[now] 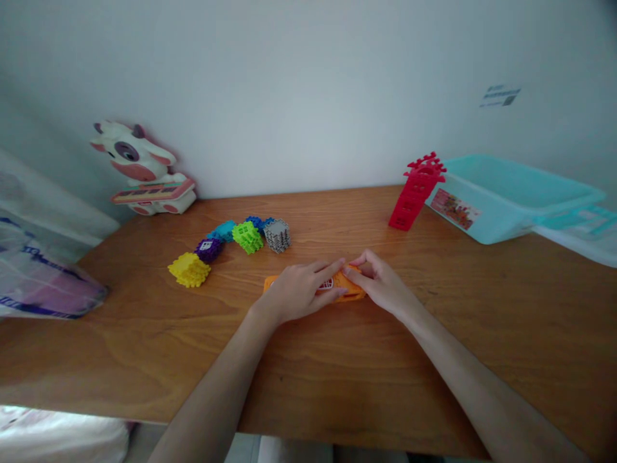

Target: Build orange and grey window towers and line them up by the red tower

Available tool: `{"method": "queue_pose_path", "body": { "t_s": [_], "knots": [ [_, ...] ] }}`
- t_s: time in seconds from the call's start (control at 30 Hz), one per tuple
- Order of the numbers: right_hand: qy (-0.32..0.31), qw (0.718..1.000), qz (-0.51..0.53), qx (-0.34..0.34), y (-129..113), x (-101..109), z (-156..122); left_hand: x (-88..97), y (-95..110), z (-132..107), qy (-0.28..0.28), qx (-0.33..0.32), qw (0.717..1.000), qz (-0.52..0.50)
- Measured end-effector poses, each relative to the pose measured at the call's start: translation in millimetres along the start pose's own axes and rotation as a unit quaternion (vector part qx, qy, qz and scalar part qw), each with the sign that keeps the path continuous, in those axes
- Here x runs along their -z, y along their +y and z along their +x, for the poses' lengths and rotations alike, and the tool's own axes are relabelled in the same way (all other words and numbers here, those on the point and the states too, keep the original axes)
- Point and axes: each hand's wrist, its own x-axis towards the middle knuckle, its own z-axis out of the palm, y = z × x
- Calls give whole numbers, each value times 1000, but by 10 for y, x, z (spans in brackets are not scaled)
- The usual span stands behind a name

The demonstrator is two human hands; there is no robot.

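Note:
An orange structure of interlocking building blocks point(355, 292) lies lengthwise on the wooden table in front of me. My left hand point(299, 290) rests over its left and middle part, fingers and thumb holding it; a small white lattice window shows between them. At the right end, my right hand point(378, 281) pinches the orange blocks between thumb and bent fingers. Much of the orange structure is hidden under my hands.
Behind my hands lie stacks of blocks: yellow point(189, 270), purple point(209, 249), light blue point(224, 231), green point(247, 237), blue point(258, 222) and grey point(277, 235). A red block tower point(414, 196) leans by a turquoise bin point(511, 215). A cow toy piano point(144, 173) and plastic bag point(43, 276) stand left.

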Motion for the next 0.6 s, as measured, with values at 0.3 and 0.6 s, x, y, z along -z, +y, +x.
{"method": "queue_pose_path", "body": {
  "t_s": [0.3, 0.6],
  "knots": [
    [13, 1000, 24, -15, -16, -22, 14, -4, 2, -13, -11, -8, 1000, 9],
    [75, 994, 71, -30, 32, 8, 74, -26, -18, -24, 18, 68, 997, 33]
  ]
}}
